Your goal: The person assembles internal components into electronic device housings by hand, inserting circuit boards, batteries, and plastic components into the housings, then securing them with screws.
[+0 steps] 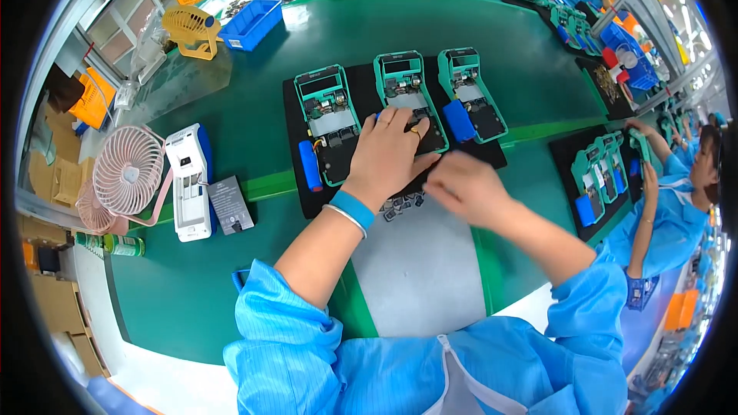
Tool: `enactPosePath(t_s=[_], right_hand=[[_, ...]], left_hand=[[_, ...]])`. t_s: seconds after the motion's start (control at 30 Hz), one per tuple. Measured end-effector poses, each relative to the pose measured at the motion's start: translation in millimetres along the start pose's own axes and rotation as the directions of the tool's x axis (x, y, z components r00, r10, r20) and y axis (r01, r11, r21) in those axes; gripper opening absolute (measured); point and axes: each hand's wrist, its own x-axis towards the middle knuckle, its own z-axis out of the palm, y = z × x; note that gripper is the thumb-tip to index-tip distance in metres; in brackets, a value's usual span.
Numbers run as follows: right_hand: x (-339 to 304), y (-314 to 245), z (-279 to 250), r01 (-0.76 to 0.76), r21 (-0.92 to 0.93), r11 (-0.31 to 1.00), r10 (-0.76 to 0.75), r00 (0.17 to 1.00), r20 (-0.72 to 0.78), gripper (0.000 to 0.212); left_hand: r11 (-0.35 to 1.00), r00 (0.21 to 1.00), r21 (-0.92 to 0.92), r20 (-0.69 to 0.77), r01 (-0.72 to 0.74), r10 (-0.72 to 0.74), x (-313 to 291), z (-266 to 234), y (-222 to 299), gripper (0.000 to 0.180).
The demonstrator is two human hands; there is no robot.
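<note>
My left hand [388, 150] lies over the lower half of the middle green device housing [400, 69], fingers stretched across it and hiding much of that part. Just right of it, my right hand [470, 188] is closed, thumb and fingers together above the mat's front edge; what they hold, if anything, is hidden. Two similar opened housings flank the middle one: a left housing [321, 81] with a blue block [310, 165] beside it, and a right housing [461, 61] with another blue block [459, 121]. All rest on a black mat [319, 204]. Small dark parts [401, 206] lie between my wrists.
Leftward stand a white device [184, 184], a grey card [231, 207] and a pink fan [128, 169]. A yellow fan [192, 31] and blue bin [252, 23] sit farther back. Co-workers handle similar housings at the far edge and at right, near another mat [565, 157].
</note>
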Motion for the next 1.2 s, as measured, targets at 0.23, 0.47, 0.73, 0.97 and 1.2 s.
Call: enactPosePath(t_s=[0.23, 0.47, 0.73, 0.97, 1.2], right_hand=[[-41, -20, 33, -0.052, -0.030, 0.998, 0.051, 0.998, -0.046, 0.015], [-44, -15, 33, -0.082, -0.085, 0.993, 0.082, 0.997, -0.004, 0.011], [-51, -12, 26, -0.224, 0.059, 0.973, 0.225, 0.974, -0.026, 0.012], [-46, -4, 27, 0.229, -0.182, 0.956, -0.203, 0.968, 0.150, 0.013], [-28, -15, 13, 0.264, -0.262, 0.928, -0.152, 0.912, 0.382, 0.010]], left_hand=[[1.000, 1.000, 0.008, 0.013, -0.020, 0.020, -3, -9, 0, 0.052], [1.000, 0.999, 0.021, 0.050, 0.018, -0.019, -10, -18, -3, 0.052], [0.995, 0.995, -0.016, -0.037, -0.093, 0.093, 38, -19, 23, 0.047], [0.985, 0.989, -0.102, 0.049, -0.136, 0.141, 65, 33, 52, 0.058], [0.990, 0.969, -0.037, 0.205, -0.135, 0.140, 80, 39, 62, 0.057]])
